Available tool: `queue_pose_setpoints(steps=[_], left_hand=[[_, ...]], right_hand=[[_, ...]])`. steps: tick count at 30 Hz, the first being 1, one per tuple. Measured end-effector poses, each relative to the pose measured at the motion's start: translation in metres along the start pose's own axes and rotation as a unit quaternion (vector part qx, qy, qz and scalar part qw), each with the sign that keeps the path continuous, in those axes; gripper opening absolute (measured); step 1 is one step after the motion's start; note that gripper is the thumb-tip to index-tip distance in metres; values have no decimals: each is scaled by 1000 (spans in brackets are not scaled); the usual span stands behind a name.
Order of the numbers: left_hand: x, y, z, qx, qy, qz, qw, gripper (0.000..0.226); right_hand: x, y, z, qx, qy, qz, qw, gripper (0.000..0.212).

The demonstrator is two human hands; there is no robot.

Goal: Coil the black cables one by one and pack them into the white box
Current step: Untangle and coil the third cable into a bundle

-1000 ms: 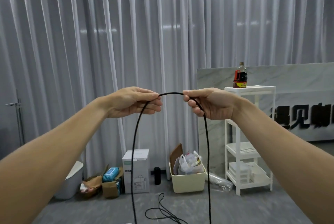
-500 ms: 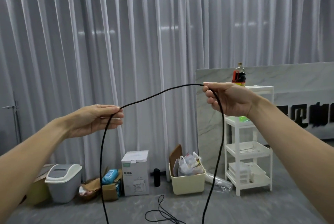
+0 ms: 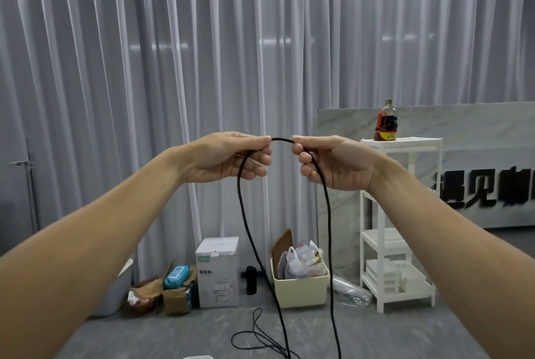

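Grey curtains (image 3: 144,69) hang behind you. Your left hand (image 3: 228,160) and right hand (image 3: 333,164), raised close together, each pinch the black cable (image 3: 244,214) in curled fingers; a short arc bridges them, both strands dropping toward the floor (image 3: 173,335).

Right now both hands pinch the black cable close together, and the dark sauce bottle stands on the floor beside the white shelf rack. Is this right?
Not quite. The head view shows the sauce bottle on top of the white shelf rack, not on the floor. The left hand and right hand do pinch the black cable close together.
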State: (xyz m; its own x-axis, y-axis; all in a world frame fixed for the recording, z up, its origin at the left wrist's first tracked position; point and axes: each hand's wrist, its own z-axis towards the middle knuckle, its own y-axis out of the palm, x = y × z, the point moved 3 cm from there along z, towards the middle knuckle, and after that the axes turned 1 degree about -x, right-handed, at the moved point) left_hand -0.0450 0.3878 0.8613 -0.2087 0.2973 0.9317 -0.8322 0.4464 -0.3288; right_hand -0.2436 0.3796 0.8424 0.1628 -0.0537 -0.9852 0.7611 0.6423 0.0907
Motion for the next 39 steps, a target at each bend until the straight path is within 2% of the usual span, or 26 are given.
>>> queue_pose_setpoints(steps=[8,11,14,16,19,22,29,34,39], left_hand=[[-38,-65,-32,121,7,-65,990,20],[-49,-81,-45,140,-2,-80,987,22],[-57,-93,-55,138,-14,-100,985,51],[-59,-95,-58,138,-22,-109,984,57],[-52,-81,-52,122,-42,-117,985,49],[-30,-51,-37,93,-52,-76,991,39],[1,2,0,43,-10,38,998,29],[-16,-22,-6,119,11,-5,993,23],[-46,-62,-24,183,2,-78,980,19]], right_hand=[[3,-31,-24,45,-13,46,998,17],[3,-37,-26,47,-19,64,997,19],[0,-42,-29,57,-34,77,995,21],[-2,-45,-31,68,-48,92,992,24],[-3,-39,-27,74,-51,91,992,23],[-1,-21,-13,59,-33,70,995,16],[10,11,8,14,-4,29,999,16],[14,-5,-4,37,4,50,998,16],[20,-21,-19,63,3,76,995,29]])
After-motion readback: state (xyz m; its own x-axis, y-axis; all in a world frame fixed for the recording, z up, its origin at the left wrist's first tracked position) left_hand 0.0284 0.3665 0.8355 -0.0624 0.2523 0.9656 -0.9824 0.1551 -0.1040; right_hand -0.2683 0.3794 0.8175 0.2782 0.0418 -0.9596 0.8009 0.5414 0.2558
